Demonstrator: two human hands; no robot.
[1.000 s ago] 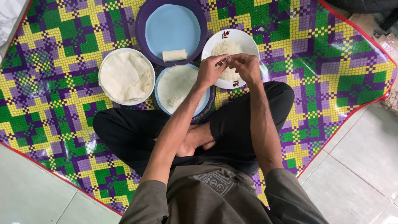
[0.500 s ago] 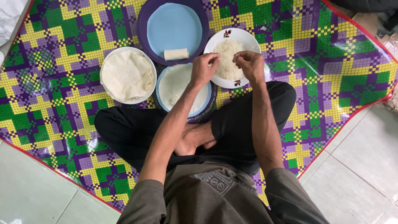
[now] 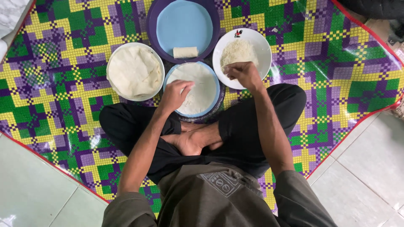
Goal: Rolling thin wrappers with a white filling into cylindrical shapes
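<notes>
My left hand [image 3: 174,93] rests spread fingers on the thin, floppy, tearable wrapper [image 3: 197,87]; beside it, my right hand [image 3: 242,73] pinches loose noodles [image 3: 237,51].

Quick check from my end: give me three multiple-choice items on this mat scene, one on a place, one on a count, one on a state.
1. Where is the right hand?
A. over the white plate of shredded filling
B. on the stack of wrappers
C. on the tiled floor

2. How many finished rolls lie on the purple-rimmed plate?
A. none
B. one
C. three

3. How does the wrapper under the left hand lie?
A. rolled up
B. folded in half
C. spread flat on its blue plate

Key: 1 A, its fingers are bunched above that plate's near edge. 2 B, a single pale roll lies there. 3 C, it is a flat round sheet with the fingers on it.
</notes>
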